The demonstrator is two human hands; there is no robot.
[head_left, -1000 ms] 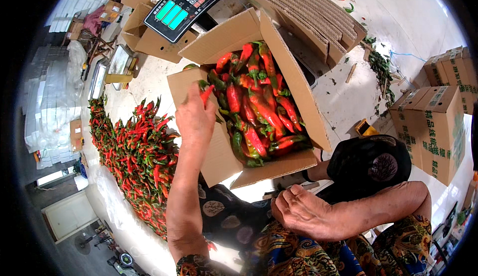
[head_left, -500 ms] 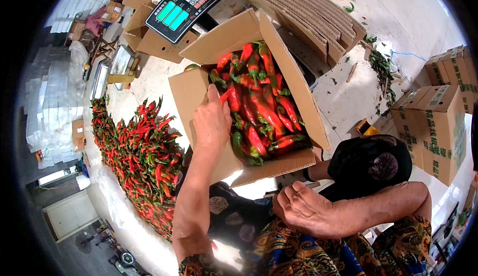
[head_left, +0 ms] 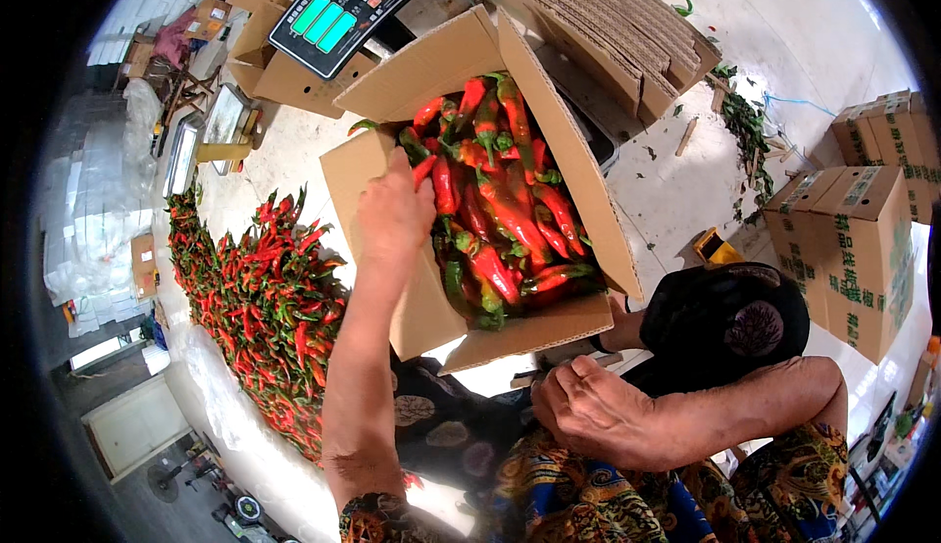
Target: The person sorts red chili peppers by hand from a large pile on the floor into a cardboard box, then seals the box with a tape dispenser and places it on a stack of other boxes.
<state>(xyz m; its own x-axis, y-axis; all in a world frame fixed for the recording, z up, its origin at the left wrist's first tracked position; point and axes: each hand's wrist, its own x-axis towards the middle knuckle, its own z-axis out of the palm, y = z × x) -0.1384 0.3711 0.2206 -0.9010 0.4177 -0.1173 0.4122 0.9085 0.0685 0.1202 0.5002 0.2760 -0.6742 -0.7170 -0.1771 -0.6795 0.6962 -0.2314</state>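
Observation:
An open cardboard box [head_left: 564,332] in front of me is filled with red and green chili peppers [head_left: 515,215]. My left hand [head_left: 394,208] reaches over its left flap, closed on a red chili pepper [head_left: 423,170] at the left edge of the pile; the fingertips are partly hidden. My right hand [head_left: 596,401] rests curled over my lap, below the box, with nothing showing in it. On the left lies a large heap of red chili peppers with green stems [head_left: 265,313].
A digital scale display [head_left: 338,12] stands behind the box. Flattened cardboard [head_left: 598,14] is stacked at the back. Closed printed cartons [head_left: 843,249] stand on the right. Leaf scraps [head_left: 745,136] litter the floor before them. Clear plastic sheeting [head_left: 221,386] edges the heap.
My left hand has moved slightly left and away from me, the red pepper shifting with it. The view has shifted slightly. My right hand stays where it was.

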